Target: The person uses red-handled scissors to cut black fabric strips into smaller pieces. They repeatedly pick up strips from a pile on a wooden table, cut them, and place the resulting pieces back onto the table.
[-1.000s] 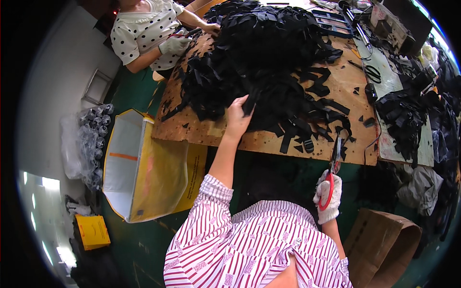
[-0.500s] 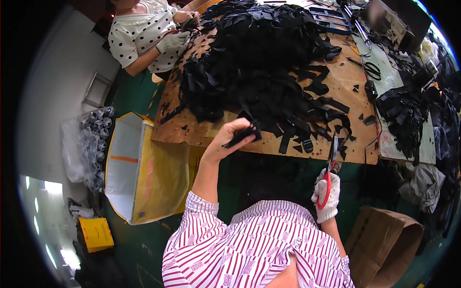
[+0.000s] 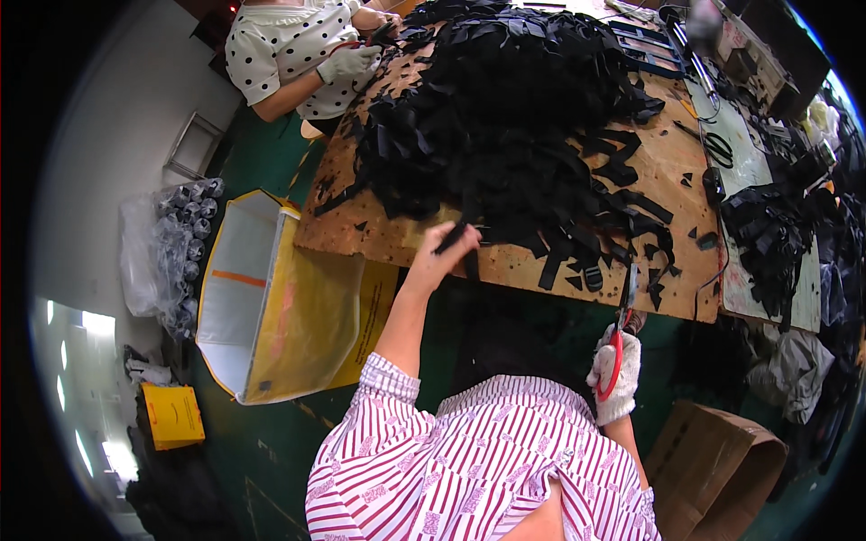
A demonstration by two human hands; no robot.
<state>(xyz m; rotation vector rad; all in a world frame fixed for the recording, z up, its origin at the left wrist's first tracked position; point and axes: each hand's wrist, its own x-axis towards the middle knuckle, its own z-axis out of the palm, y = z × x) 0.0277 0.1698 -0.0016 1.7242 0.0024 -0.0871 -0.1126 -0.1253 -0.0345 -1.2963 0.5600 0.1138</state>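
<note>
My left hand (image 3: pixel 439 255) is closed on a black strap (image 3: pixel 454 236) that it holds just past the near edge of the wooden table (image 3: pixel 686 176). A large heap of black straps (image 3: pixel 505 117) covers the table's middle and far side. My right hand (image 3: pixel 614 371), in a white glove, grips red-handled scissors (image 3: pixel 621 325) with the blades pointing up at the table's near edge. Loose strap pieces (image 3: pixel 631 243) lie near the scissors.
A yellow open bag (image 3: pixel 271 298) stands left of the table. Another person in a dotted top (image 3: pixel 289 45) works at the far left corner with a gloved hand (image 3: pixel 347 63). A cardboard box (image 3: pixel 722 469) sits at lower right; dark fabric (image 3: pixel 776 243) piles at right.
My left hand pulled a black strap out of the heap and drew it back toward me past the table edge. The right hand with the scissors stayed low at the edge.
</note>
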